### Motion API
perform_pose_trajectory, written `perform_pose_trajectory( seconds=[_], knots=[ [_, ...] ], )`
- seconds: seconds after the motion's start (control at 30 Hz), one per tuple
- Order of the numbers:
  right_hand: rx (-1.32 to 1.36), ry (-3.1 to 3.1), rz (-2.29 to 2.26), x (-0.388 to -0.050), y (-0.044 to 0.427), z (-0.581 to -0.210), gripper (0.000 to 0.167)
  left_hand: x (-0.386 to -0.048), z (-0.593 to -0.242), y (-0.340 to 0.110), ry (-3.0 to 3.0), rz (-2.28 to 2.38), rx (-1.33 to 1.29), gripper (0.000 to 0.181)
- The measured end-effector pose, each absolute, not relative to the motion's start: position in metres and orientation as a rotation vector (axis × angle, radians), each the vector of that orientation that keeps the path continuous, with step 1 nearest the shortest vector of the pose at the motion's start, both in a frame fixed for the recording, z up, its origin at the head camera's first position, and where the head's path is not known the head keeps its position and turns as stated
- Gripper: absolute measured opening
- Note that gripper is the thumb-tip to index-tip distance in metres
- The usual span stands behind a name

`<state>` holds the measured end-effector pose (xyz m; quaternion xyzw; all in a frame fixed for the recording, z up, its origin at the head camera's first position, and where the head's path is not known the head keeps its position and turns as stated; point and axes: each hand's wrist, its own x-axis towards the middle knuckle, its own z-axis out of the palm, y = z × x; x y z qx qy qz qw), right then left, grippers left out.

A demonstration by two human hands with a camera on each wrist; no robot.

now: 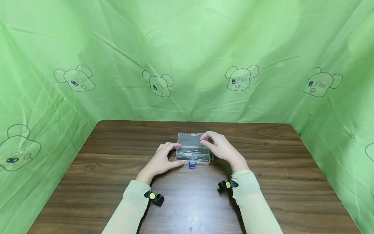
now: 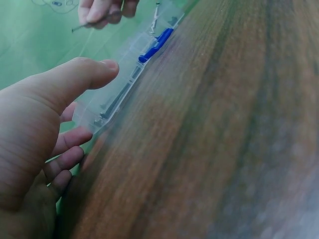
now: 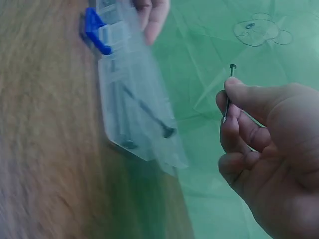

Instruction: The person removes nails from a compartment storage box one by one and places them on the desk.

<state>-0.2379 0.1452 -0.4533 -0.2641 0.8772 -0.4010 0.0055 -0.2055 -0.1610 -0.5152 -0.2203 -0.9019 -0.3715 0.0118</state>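
A clear plastic compartment box (image 1: 178, 152) lies on the table with its lid (image 1: 188, 139) raised on the far side. Several metal nails (image 1: 201, 159) lie in its compartments, and a blue latch (image 1: 192, 165) sits at the front. My left hand (image 1: 159, 161) holds the box by its left end, thumb at the front edge and fingers around the far side. Over the box's right part, my right hand (image 1: 222, 148) pinches one nail (image 3: 233, 72) between thumb and fingers. The nail's flat head points up in the right wrist view.
The brown wooden table (image 1: 117, 156) has its far edge just behind the box. Green cloth (image 1: 193, 48) with printed bear heads hangs around the back and sides. Each sleeve cuff carries a small black wrist camera (image 1: 157, 199).
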Motion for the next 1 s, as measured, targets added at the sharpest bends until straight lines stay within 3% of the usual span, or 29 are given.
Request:
perform_pose_trajectory(
  seconds=[0.4,1.0],
  knots=[
    [-0.611,2.821,-1.392,-0.231,0.192,-0.448,0.014,-0.205,-0.517,-0.160,-2.809,-1.158,-0.689,0.072],
    [-0.269,2.667,-1.720,-0.244,0.224,-0.479,0.026,-0.206,-0.518,-0.162,-2.787,-1.165,-0.704,0.073]
  ],
)
